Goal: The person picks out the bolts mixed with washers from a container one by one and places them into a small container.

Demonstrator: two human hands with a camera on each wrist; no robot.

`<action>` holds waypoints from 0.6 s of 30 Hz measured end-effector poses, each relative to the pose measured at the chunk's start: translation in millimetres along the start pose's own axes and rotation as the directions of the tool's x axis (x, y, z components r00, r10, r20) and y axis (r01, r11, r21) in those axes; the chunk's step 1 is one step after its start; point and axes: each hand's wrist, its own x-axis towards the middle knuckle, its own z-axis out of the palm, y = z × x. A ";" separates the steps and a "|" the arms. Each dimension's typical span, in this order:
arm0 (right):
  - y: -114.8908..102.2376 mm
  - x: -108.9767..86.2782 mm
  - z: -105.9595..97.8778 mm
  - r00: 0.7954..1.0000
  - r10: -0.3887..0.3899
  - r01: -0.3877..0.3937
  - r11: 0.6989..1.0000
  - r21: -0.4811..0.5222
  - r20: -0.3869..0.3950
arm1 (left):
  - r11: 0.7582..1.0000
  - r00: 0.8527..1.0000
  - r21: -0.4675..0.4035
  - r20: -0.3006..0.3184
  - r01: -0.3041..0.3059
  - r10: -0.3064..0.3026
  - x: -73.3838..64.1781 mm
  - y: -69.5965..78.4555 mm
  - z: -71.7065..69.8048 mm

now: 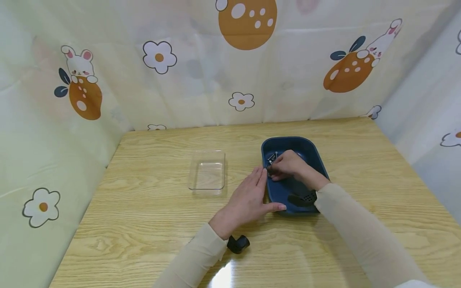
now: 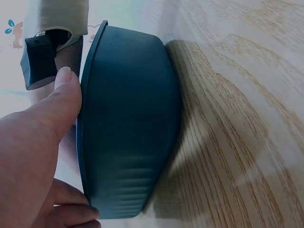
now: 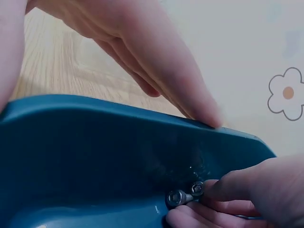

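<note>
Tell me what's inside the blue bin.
Metal bolts lie in the blue bin, toward its left side, with the right hand on them. Anything beneath that hand is covered, so I can't count the bolts; its wrist hides part of the bin.

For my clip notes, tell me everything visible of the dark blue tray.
The dark blue tray is deep and round-cornered, with a thin rim; it looks like plastic, with ridges on one outer wall. It sits open side up on the table, right of the clear container. The left hand touches its rim; the right hand reaches inside, fingers curled round metal bolts. The right arm hides part of it.
</note>
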 end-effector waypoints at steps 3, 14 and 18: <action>2.3 0.2 0.0 1.000 0.002 -0.003 0.999 0.045 0.014 | 1.000 1.000 0.005 -0.003 -0.005 0.005 0.1 0.5 0.0; 8.0 2.8 -0.8 0.995 0.031 -0.051 0.972 0.230 0.091 | 1.000 1.000 0.026 0.012 0.006 -0.007 0.7 3.7 -2.8; 10.3 3.1 -1.4 0.994 0.052 -0.078 0.957 0.280 0.099 | 1.000 1.000 0.026 0.017 0.005 -0.005 0.6 4.5 -3.7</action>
